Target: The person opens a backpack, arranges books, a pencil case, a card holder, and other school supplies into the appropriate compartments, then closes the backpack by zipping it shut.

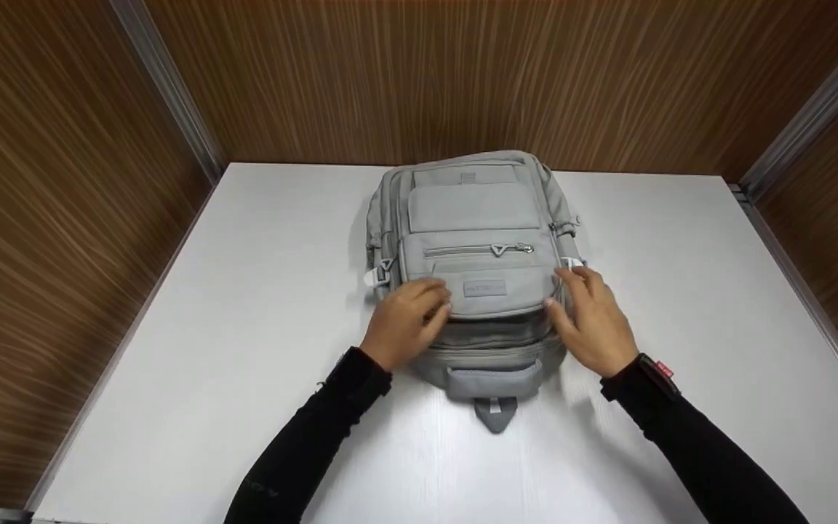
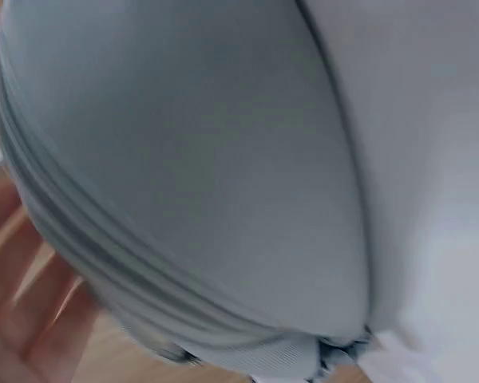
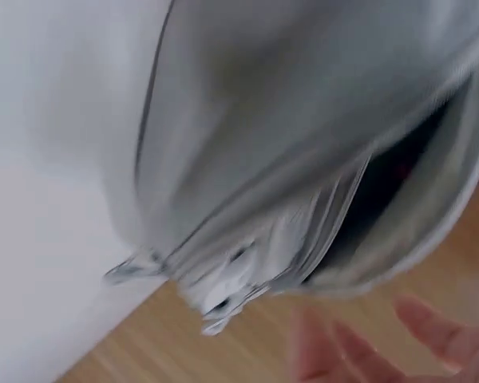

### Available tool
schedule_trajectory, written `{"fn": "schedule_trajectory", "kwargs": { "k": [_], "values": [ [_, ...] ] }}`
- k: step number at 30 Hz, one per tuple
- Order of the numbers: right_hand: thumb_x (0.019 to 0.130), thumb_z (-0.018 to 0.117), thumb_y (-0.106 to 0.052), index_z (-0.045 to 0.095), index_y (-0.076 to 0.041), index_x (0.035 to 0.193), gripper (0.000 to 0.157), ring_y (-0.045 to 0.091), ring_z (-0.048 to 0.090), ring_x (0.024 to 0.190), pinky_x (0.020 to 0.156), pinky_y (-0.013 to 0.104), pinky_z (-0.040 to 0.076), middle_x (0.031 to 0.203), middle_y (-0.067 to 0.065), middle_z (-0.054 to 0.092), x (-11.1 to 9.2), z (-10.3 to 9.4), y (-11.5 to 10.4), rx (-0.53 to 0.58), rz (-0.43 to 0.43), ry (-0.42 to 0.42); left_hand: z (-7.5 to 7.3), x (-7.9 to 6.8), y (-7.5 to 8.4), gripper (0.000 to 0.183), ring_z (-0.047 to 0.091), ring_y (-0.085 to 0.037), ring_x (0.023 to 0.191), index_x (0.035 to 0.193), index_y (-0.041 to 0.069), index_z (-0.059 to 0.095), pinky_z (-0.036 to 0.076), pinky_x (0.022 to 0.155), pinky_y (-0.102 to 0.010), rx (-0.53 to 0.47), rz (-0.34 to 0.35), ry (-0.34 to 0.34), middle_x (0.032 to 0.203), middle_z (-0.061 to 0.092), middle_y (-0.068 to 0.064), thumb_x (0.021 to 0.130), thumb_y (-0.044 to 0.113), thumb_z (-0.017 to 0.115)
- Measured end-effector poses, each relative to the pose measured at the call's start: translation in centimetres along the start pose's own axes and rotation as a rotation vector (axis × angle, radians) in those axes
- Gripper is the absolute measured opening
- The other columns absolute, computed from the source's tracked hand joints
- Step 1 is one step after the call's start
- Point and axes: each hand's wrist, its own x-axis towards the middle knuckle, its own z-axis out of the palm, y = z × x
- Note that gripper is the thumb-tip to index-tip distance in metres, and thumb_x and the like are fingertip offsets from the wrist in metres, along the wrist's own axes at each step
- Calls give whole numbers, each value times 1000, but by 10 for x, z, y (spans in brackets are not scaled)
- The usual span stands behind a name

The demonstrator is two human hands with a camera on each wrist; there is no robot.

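A grey backpack [image 1: 473, 207] lies front side up on a white table, its top handle [image 1: 495, 381] towards the person. My left hand [image 1: 406, 320] is over the left side of the front pocket, fingers loosely bent. Beside the bag's zipped edge, the left wrist view has those fingers [image 2: 32, 295] relaxed and slightly spread. At the pocket's right corner is my right hand [image 1: 597, 320], thumb and fingers apart. The right wrist view shows a dark gap in an unzipped compartment [image 3: 383, 199], with the right fingers [image 3: 431, 331] spread near it.
The white table [image 1: 273, 291] extends around the bag on both sides. Brown wood-grain panels [image 1: 463, 80] stand at the back, left and right, joined by metal corner strips [image 1: 172, 87]. White-tabbed side buckles [image 1: 377, 276] stick out from the bag.
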Motion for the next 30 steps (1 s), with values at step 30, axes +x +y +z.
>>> {"fn": "schedule_trajectory", "kwargs": {
  "k": [30],
  "values": [
    [87,48,-33,28,-21,140,58,46,18,125,92,67,10,147,6,11,-11,21,30,-206,-19,-284,-2,-21,-5,97,37,-44,112,136,-6,23,42,85,-45,85,-439,-566,139,23,-23,78,70,36]
  ]
}}
